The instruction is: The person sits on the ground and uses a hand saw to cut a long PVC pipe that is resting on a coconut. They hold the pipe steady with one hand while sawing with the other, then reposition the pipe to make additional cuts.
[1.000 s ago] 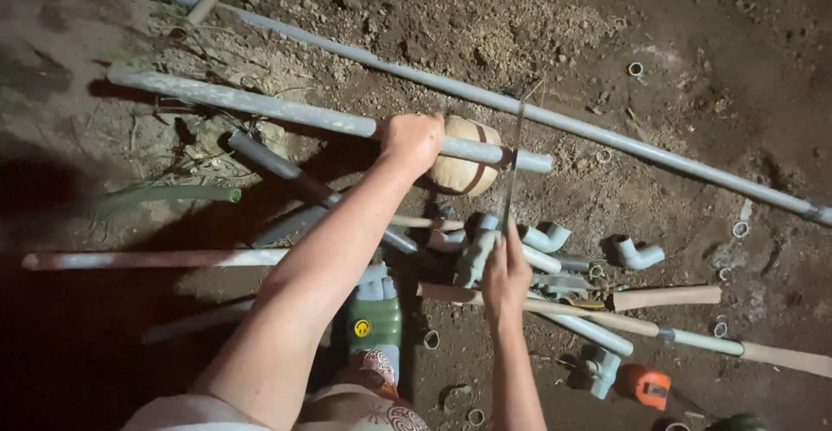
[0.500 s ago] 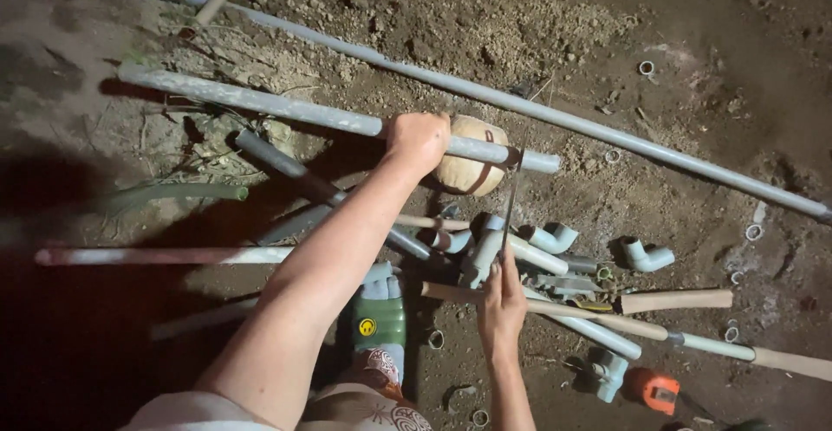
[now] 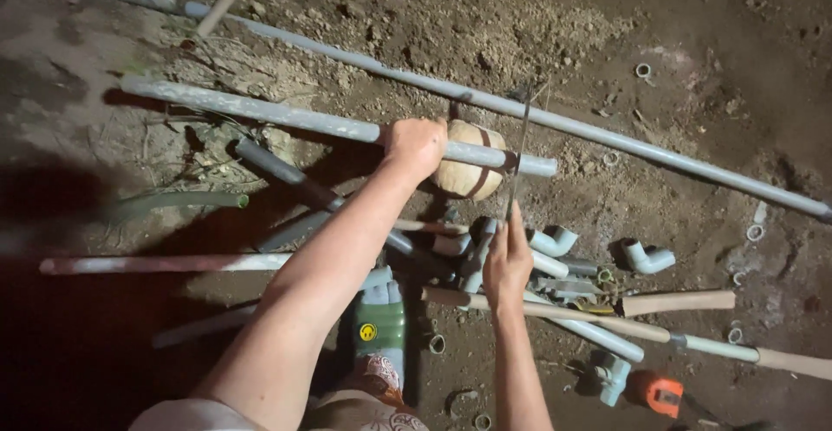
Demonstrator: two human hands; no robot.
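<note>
Bare packed dirt floor (image 3: 711,15), lit harshly from above, carries a scatter of plumbing pieces. At about 12 o'clock from the person, the left hand (image 3: 416,145) is closed tight around a grey plastic pipe (image 3: 286,117), pinning it across a round tan stone (image 3: 464,171) beneath. The right hand (image 3: 507,262), at roughly 1 o'clock, grips a thin dark hacksaw blade (image 3: 520,149) standing nearly upright, its edge meeting the pipe close to the free end. By the look of it the cut is under way and unfinished: the short end piece is joined on. Grey elbow fittings (image 3: 646,258) lie at 2 o'clock, with cut rings nearby; a long grey pipe (image 3: 607,132) runs behind.
</note>
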